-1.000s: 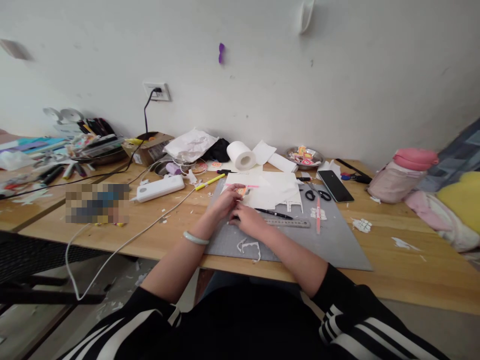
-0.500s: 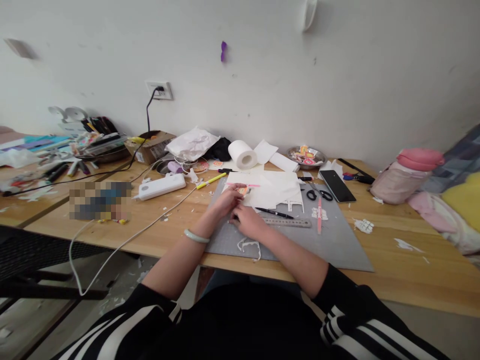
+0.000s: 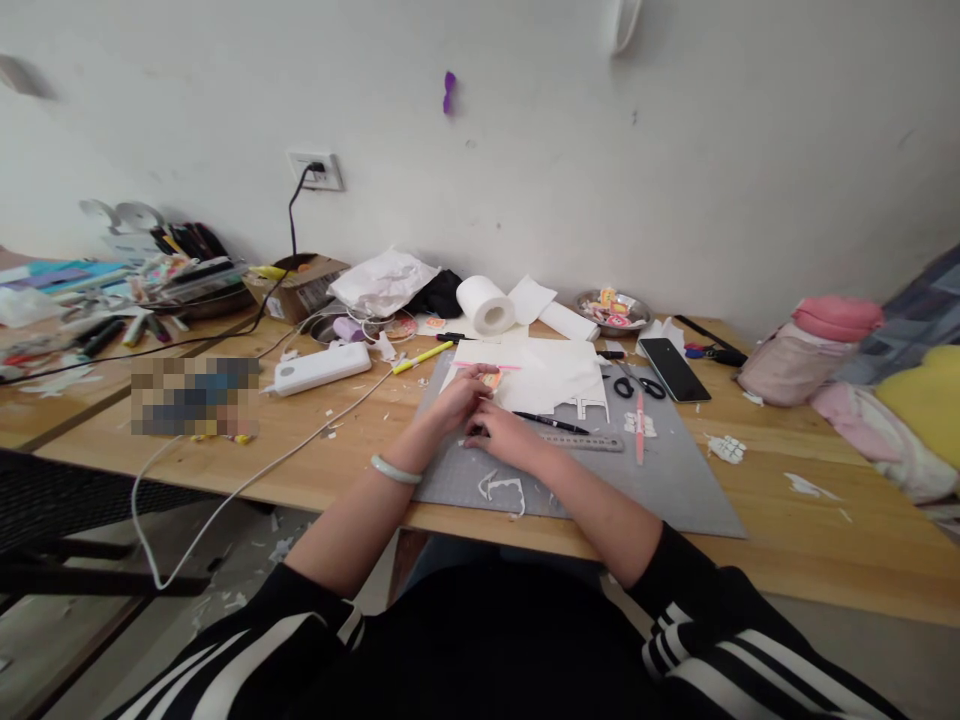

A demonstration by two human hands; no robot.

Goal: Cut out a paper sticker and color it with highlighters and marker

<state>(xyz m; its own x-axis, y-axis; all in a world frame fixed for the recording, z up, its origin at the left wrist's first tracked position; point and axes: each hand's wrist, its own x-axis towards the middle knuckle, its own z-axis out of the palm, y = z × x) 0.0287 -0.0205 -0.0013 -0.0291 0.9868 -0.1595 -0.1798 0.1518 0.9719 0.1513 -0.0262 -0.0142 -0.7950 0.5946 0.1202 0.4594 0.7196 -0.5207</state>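
My left hand [image 3: 461,397] is closed on a small orange and white paper cutout [image 3: 493,379], which shows past its fingertips. Just below it, my right hand [image 3: 501,436] is curled, its fingertips turned in against the left hand; whatever it grips is hidden. Both hands are over a grey cutting mat [image 3: 645,495]. White paper sheets [image 3: 551,365] lie beyond them, with a pink pen [image 3: 487,366] across the sheets. A black pen [image 3: 551,424] and a steel ruler [image 3: 585,441] rest right of my right hand. Thin white paper scraps [image 3: 504,488] lie below.
On the right are scissors [image 3: 637,388], a salmon-pink pen [image 3: 640,428], a phone [image 3: 675,370] and a pink bottle [image 3: 810,350]. A toilet roll [image 3: 486,306] and a metal bowl [image 3: 630,325] stand behind. Leftward lie a power strip [image 3: 319,370] and a white cable [image 3: 292,455].
The view has shifted slightly. My right hand has moved slightly up, closer against my left hand, while the left keeps its hold on the paper cutout.
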